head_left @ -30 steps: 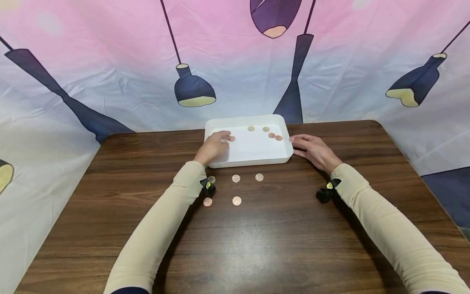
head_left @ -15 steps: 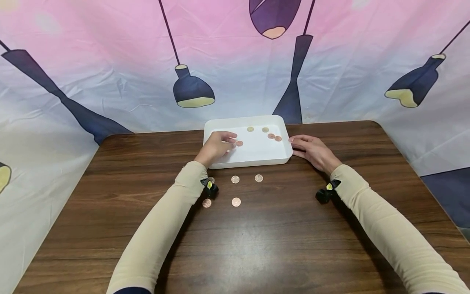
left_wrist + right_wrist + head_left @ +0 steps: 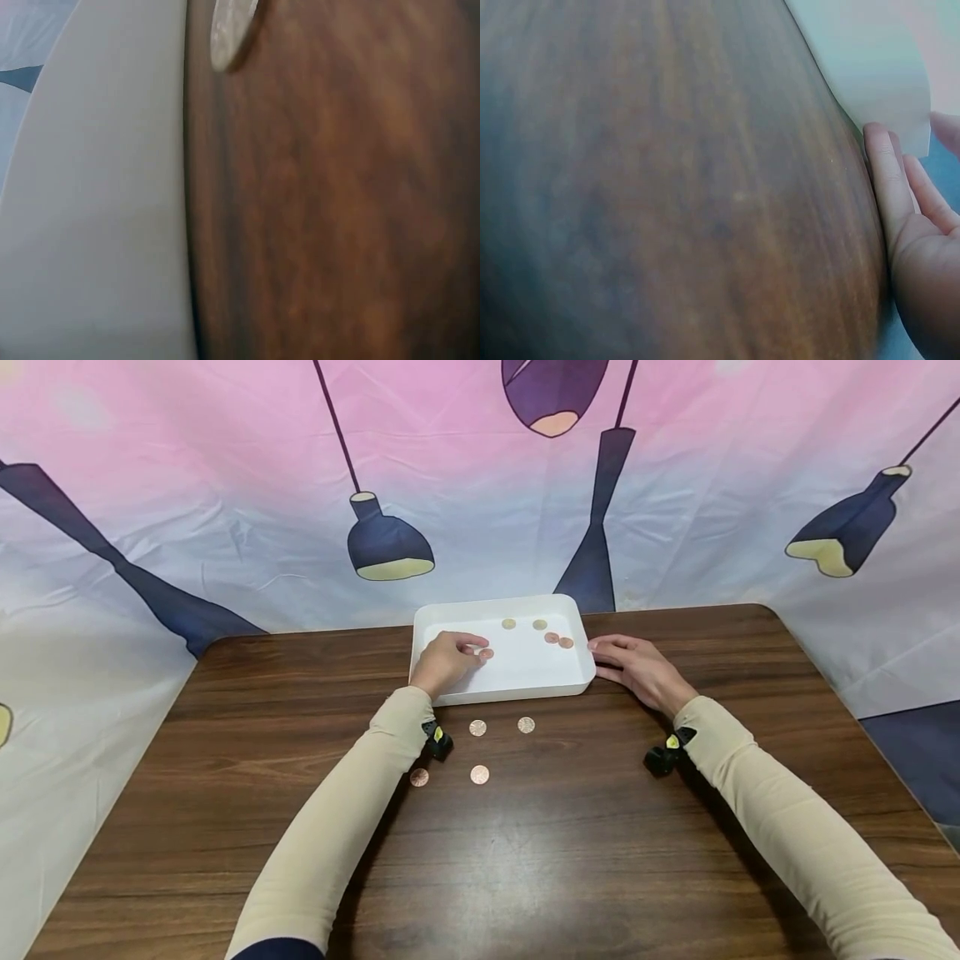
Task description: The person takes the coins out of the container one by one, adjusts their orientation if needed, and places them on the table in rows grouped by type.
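My left hand reaches over the near left side of a white tray. Its fingers are loosely bent, and the fingertips are right at a copper coin inside. Fairly straight fingers of my right hand touch the tray's right wall from outside. The right wrist view shows those fingers against the white wall. Farther right in the tray lie two yellowish coins and two copper coins. On the table in front, several coins lie flat, spaced apart.
The tray stands near the back edge of a brown wood-grain table, before a printed cloth backdrop. Close to the tray wall, a coin shows in the left wrist view. Each wrist wears a small black camera.
The left hand has shifted to the right inside the tray, and the copper coin at its fingertips has moved right and nearer. The left wrist now covers one table coin. The right hand stays put.
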`<state>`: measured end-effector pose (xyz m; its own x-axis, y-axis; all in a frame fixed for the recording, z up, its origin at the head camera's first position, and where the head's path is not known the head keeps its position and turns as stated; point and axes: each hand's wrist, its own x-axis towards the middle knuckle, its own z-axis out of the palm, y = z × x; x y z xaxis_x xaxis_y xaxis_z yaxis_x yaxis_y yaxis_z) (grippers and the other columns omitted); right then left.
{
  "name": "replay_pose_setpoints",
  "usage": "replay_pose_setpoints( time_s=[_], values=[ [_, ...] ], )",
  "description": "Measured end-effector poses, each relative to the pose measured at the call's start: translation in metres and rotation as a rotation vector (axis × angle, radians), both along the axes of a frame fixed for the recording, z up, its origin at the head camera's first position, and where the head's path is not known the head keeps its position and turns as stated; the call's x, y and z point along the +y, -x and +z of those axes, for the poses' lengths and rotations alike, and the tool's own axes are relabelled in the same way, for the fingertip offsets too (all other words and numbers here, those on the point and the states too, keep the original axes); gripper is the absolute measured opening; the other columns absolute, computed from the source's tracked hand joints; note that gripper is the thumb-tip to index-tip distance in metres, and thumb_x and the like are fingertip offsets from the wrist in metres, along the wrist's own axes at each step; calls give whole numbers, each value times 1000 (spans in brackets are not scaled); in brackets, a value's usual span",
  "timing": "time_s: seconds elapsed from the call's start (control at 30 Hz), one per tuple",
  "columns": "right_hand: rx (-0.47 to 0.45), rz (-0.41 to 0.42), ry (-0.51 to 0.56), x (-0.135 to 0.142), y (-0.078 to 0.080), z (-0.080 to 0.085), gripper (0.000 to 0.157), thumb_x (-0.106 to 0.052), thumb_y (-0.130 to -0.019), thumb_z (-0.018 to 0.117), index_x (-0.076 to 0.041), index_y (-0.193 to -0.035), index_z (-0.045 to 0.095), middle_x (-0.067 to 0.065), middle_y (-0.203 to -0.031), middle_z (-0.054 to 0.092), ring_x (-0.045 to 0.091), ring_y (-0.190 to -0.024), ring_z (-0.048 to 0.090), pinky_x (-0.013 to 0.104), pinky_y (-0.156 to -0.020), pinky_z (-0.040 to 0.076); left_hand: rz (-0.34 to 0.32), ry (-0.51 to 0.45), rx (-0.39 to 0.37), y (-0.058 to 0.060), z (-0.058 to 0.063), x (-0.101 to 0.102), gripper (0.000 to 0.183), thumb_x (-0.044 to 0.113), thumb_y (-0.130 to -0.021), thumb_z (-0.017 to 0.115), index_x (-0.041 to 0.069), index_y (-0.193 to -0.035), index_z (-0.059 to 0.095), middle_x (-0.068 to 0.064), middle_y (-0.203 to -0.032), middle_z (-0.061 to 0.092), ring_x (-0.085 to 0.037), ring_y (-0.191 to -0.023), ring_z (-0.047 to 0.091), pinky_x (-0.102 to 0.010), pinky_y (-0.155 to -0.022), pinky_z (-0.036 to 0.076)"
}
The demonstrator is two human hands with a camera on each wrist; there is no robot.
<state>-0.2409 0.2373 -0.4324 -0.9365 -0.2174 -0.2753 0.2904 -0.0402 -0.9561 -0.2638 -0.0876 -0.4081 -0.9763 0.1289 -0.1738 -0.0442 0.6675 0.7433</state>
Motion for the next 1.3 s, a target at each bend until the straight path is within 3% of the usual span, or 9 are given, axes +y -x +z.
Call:
replay_pose_setpoints(
  time_s=[0.17, 0.37, 0.6, 0.8, 1.07, 1.3],
  values=[
    [1, -5, 7, -1, 0, 1, 40, -21, -110, 59, 5, -140, 50, 6, -136, 55, 14, -125, 58, 25, -101, 55, -19, 74, 2, 1, 1, 1, 24, 34, -102, 73, 26, -123, 80, -3, -118, 70, -22, -99, 62, -38, -83, 47],
    [-5, -8, 32, -2, 0, -2, 38, -19, -110, 60, 5, -138, 51, 6, -132, 57, 9, -118, 63, 24, -100, 55, -25, 125, -18, 0, 3, 2, 22, 33, -103, 71, 25, -123, 76, -4, -119, 67, -24, -101, 60, -40, -85, 46],
    [17, -5, 7, -2, -1, -3, 40, -19, -110, 59, 5, -141, 50, 9, -137, 53, 10, -120, 61, 26, -101, 55, 32, 40, 39, -2, 1, 2, 22, 17, -95, 79, 15, -116, 72, -5, -113, 67, -26, -99, 60, -41, -86, 46],
    [20, -2, -8, -2, -2, -1, 43, -21, -110, 59, 5, -142, 49, 9, -139, 53, 13, -125, 58, 26, -103, 54, 36, 17, 69, -2, 1, 1, 21, 15, -95, 79, 13, -114, 70, -7, -110, 71, -27, -98, 63, -41, -85, 47],
    [24, -16, 10, -3, 1, -2, 37, -20, -110, 60, 3, -138, 54, 9, -138, 54, 13, -124, 59, 26, -101, 56, -44, 9, 19, -3, 6, -2, 37, 12, -98, 71, 12, -135, 69, -7, -110, 72, -24, -101, 63, -41, -95, 48],
    [18, -14, 1, -2, 0, -1, 39, -20, -110, 60, 3, -140, 53, 8, -138, 54, 13, -124, 59, 26, -102, 55, -110, 9, 21, -3, 5, -6, 27, 13, -104, 68, 7, -130, 74, -9, -111, 71, -22, -102, 60, -37, -96, 47]
  ],
)
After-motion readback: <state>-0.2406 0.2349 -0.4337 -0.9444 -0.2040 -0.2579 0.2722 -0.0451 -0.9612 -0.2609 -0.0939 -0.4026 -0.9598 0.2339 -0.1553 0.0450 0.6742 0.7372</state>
